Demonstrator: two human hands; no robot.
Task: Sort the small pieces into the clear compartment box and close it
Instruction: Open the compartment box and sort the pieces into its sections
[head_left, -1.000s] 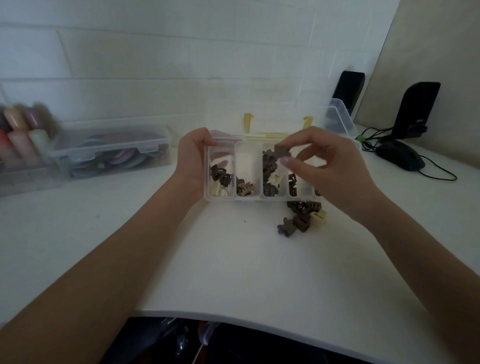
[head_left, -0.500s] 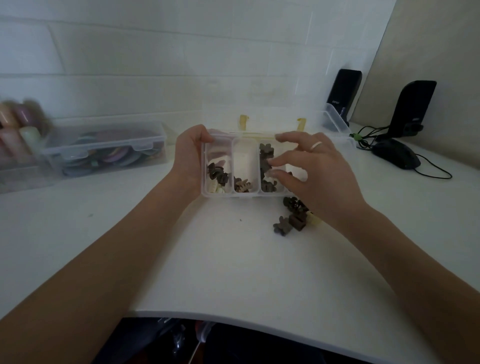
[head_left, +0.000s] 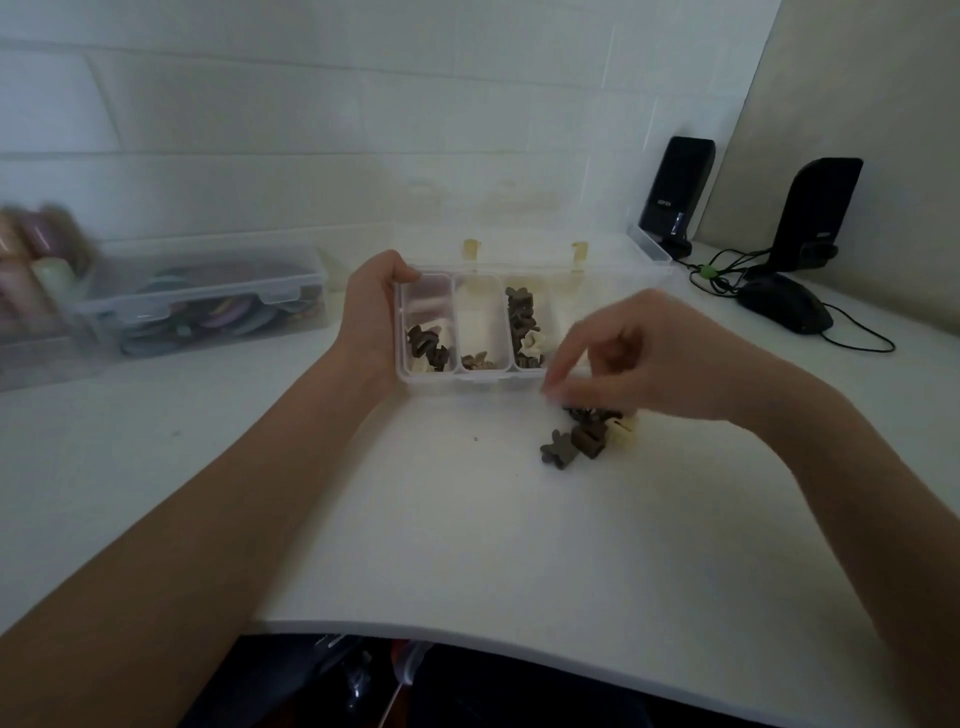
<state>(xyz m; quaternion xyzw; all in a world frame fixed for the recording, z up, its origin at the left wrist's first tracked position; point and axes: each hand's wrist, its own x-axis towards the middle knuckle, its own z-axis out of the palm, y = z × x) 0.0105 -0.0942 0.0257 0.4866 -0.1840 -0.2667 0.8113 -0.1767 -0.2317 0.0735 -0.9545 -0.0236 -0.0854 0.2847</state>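
The clear compartment box (head_left: 457, 376) lies on the white table (head_left: 467, 545) with its long axis left to right and its lid (head_left: 524, 254) open to the back, the left hand (head_left: 371, 312) gripping its left end, while the right hand (head_left: 631, 358), fingers curled but blurred, so its grasp I cannot tell, hovers over the loose small pieces (head_left: 582, 441) just in front of the box's right part

Two bare forearms, no sleeves visible; bare left hand (head_left: 371, 317) and bare right hand (head_left: 639, 358), no gloves; right-hand fingers motion-blurred, any jewellery not discernible
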